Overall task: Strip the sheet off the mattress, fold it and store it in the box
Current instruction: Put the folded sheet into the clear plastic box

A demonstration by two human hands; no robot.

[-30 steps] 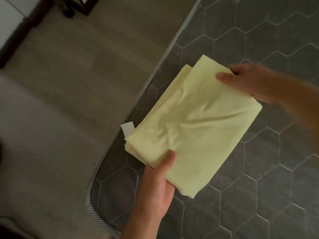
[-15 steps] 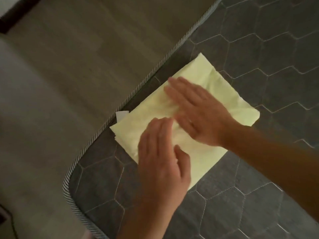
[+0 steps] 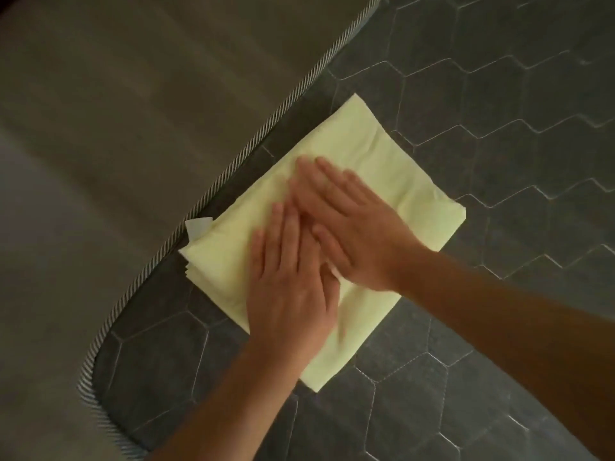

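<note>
The pale yellow sheet (image 3: 372, 154) lies folded into a thick rectangle on the dark grey mattress (image 3: 499, 94), close to its corded edge. A small white tag (image 3: 198, 226) sticks out at the fold's left corner. Both hands lie flat on top of the fold. My left hand (image 3: 289, 281) presses its near half with straight fingers. My right hand (image 3: 349, 227) presses the middle, its fingers overlapping those of the left hand. The storage box is out of view.
The mattress has a hexagon quilt pattern and a striped piping edge (image 3: 233, 168) running diagonally to a rounded corner at the lower left. Beyond the edge lies bare wood-look floor (image 3: 116, 111).
One second ago each hand gripped an end of the fold. Both then came onto its top and now press flat, closer together. The fold lies flatter on the mattress.
</note>
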